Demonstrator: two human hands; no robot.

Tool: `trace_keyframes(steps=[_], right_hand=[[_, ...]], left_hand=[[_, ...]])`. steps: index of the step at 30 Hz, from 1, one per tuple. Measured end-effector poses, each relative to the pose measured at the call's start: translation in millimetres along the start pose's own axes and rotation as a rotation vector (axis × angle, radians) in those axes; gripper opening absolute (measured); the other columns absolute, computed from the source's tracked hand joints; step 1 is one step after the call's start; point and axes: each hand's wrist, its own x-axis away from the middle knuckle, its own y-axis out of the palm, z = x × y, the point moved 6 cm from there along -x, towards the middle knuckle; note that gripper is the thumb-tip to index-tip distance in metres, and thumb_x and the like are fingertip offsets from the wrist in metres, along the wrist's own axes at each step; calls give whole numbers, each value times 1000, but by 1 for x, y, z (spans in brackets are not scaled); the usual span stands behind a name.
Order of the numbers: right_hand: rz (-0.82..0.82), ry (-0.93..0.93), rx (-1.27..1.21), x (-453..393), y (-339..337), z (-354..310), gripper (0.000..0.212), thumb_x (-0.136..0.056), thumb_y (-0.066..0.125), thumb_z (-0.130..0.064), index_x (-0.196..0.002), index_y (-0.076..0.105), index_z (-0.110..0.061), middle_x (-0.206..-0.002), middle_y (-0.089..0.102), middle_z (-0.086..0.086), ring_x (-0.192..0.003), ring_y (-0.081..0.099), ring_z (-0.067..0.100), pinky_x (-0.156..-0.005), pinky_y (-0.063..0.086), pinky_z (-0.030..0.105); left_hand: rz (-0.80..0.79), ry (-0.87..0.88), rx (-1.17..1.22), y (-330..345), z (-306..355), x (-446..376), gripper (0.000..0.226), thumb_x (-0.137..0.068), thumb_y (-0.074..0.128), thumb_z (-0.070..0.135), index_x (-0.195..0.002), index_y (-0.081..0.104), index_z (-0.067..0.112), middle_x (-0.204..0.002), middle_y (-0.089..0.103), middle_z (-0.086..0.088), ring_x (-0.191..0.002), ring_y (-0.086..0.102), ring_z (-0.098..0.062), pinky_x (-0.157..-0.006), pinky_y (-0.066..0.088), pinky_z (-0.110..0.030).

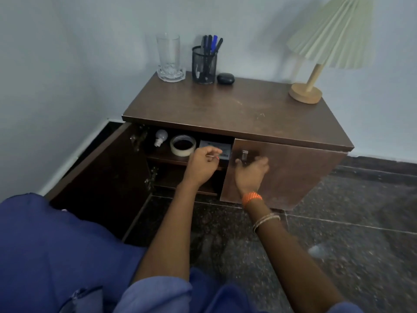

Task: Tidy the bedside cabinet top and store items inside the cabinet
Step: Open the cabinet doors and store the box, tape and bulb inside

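Both hands work mid-frame. Left hand (203,160) pinches a thin pin-like item at the shelf (167,158) — presumably storing it. Right hand (250,169), fingers loose, reaches for the door handle (245,154).

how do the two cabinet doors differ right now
The left door is swung wide open, showing a shelf with a bulb and tape roll; the right door is shut. The right hand reaches at the right door's handle; no handle shows on the left door. Both are dark brown wood.
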Motion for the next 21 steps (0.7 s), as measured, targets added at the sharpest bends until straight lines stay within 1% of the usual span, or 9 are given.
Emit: trace_keyframes(steps=[2, 4, 7, 10, 13, 14, 16, 19, 21], right_hand=[[0, 115, -21, 39, 12, 0, 61, -82, 68, -22, -127, 36, 4, -130, 42, 22, -119, 42, 39, -98, 33, 37], [-252, 172, -125, 92, 46, -6, 71, -81, 70, -25, -134, 31, 1, -135, 36, 21, -123, 40, 39, -103, 34, 40], [-668, 151, -201, 160, 102, -38, 83, -84, 68, -32, -143, 20, -1, -144, 28, 21, -131, 36, 37, -108, 34, 39], [-824, 50, -268, 199, 135, -97, 90, -83, 68, -32, -146, 14, 2, -149, 25, 23, -136, 32, 34, -112, 30, 35], [-972, 37, -289, 234, 162, -141, 109, -80, 69, -43, -149, -4, 1, -156, 3, 24, -145, 13, 36, -118, 19, 42], [-1020, 55, -280, 245, 170, -150, 114, -79, 69, -45, -149, -10, -2, -157, -5, 23, -145, 6, 38, -119, 16, 46], [-1062, 85, -243, 260, 183, -158, 117, -79, 70, -41, -147, -18, -7, -157, -13, 22, -145, -1, 42, -116, 15, 51], [-1057, 93, -216, 268, 193, -158, 120, -78, 71, -34, -145, -26, -11, -155, -18, 23, -143, -3, 46, -114, 15, 55], [-1075, 91, -207, 268, 196, -156, 119, -79, 69, -30, -144, -28, -12, -155, -19, 22, -143, 0, 48, -114, 17, 55]], left_hand=[[106, 198, -195, -26, 19, 3, 22, -84, 54, 6, -98, 70, 12, -101, 71, -3, -95, 64, -13, -85, 50, -24], [234, 270, -280, -58, 33, 9, 22, -80, 52, 9, -90, 71, 14, -93, 72, -1, -89, 65, -14, -83, 52, -29], [457, 220, -258, -120, 41, 24, 24, -76, 48, 10, -81, 71, 16, -85, 72, 0, -81, 65, -14, -79, 53, -31], [796, 118, -221, -198, 40, 60, 29, -74, 44, 11, -76, 72, 19, -81, 73, 3, -74, 65, -14, -73, 51, -25], [1095, -27, -197, -262, 32, 106, 31, -77, 43, 9, -79, 73, 18, -80, 73, -2, -70, 65, -21, -64, 46, -24], [1116, -119, -188, -276, 23, 118, 32, -78, 42, 7, -83, 73, 16, -85, 73, -4, -74, 65, -23, -65, 44, -23], [1030, -355, -181, -293, -7, 135, 31, -83, 42, 4, -90, 72, 13, -98, 71, -5, -83, 61, -17, -73, 43, -21], [694, -658, -152, -294, -57, 146, 24, -86, 48, -1, -88, 69, 9, -109, 68, -14, -89, 58, -20, -83, 47, -28], [475, -762, -165, -288, -72, 150, 24, -88, 49, -3, -101, 69, 2, -113, 66, -17, -100, 61, -29, -96, 49, -40]])
